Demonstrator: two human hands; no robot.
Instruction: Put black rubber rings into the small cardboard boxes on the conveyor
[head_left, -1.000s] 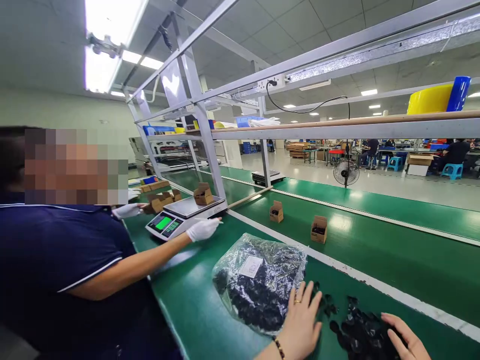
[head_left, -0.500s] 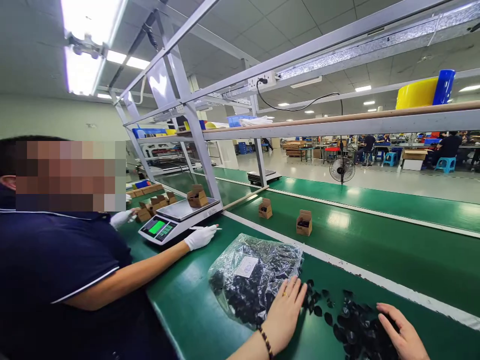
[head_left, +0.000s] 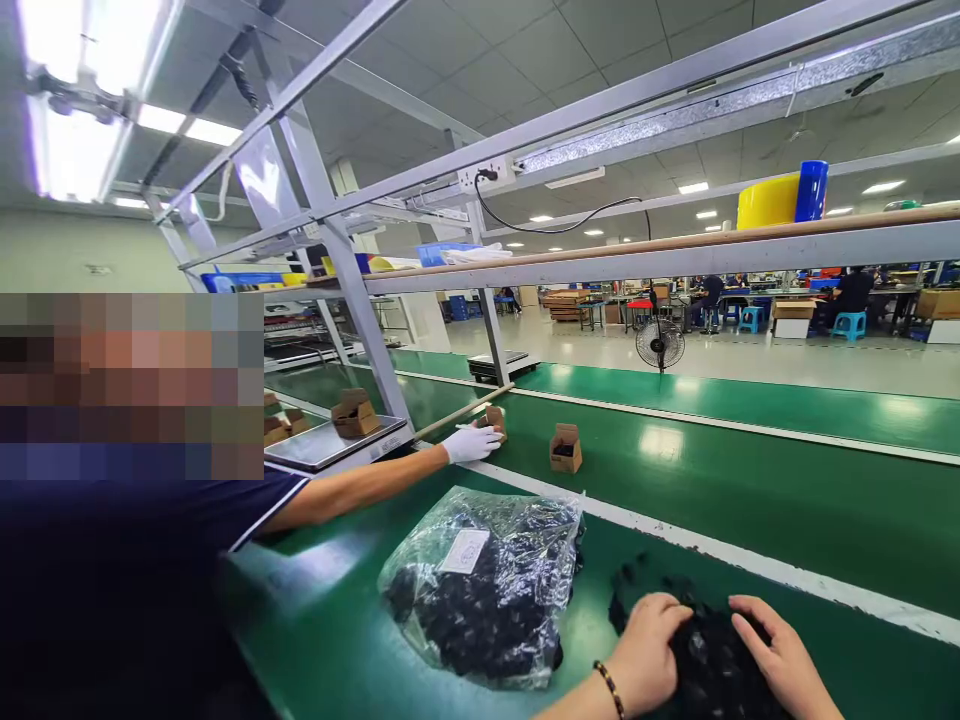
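A loose pile of small, flat, dark pieces (head_left: 712, 655) lies on the green work surface at lower right, smeared by motion in places. My left hand (head_left: 646, 645) is cupped against its left side, with its lower fingers partly hidden. On the other side, my right hand (head_left: 784, 655) rests with thumb and forefinger apart. Neither hand is closed round a piece that I can make out. Left of my hands sits a clear plastic bag (head_left: 517, 545) full of similar black pieces, with a white label (head_left: 464, 551) on it.
A co-worker's white-gloved hand (head_left: 471, 444) is at a small cardboard box (head_left: 495, 422) on the green belt (head_left: 750, 470). Another box (head_left: 565, 449) with dark contents stands nearby. At left, a scale (head_left: 322, 445) carries an open box (head_left: 355, 414). A shelf (head_left: 675, 258) spans above.
My left hand has moved right, from the bag's edge to the pile, pushing scattered pieces together. The co-worker's gloved hand has gone from beside the scale to the box on the belt. The view has shifted.
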